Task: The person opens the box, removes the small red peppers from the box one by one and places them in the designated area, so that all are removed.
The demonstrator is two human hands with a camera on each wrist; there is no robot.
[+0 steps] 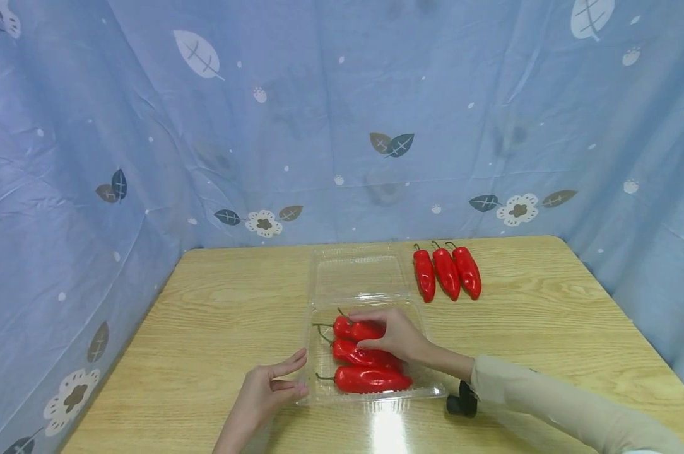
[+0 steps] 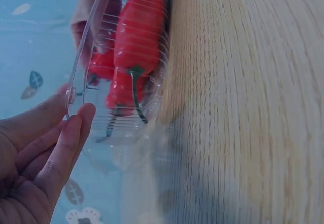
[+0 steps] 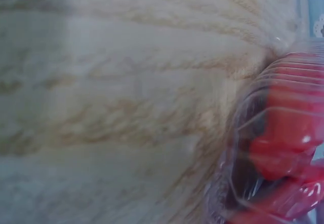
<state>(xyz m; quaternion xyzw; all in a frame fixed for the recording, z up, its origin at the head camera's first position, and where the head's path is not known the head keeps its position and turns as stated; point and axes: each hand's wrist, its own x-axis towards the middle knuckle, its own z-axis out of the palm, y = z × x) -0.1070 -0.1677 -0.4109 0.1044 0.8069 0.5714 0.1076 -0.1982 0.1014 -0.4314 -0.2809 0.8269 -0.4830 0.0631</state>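
A clear plastic clamshell box [image 1: 313, 378] lies with its lid folded back, several red peppers inside. One long red pepper [image 1: 370, 380] lies along the near side, and another pepper [image 1: 365, 355] is just behind it. My left hand [image 1: 259, 394] pinches the box's left rim between thumb and fingers; the left wrist view shows that rim [image 2: 71, 96] close up. My right hand [image 1: 397, 335] reaches into the box, its thumb and fingers around a red pepper [image 1: 367, 329] at the back, partly hidden by the hand. The right wrist view shows peppers [image 3: 291, 122] through the box wall, without the hand.
Three more red peppers [image 1: 447, 273] lie side by side on the wooden table [image 1: 234, 284], right of the open lid [image 1: 359, 274]. A blue patterned curtain [image 1: 330, 126] hangs behind the table. A black device [image 1: 463, 401] sits at the right wrist.
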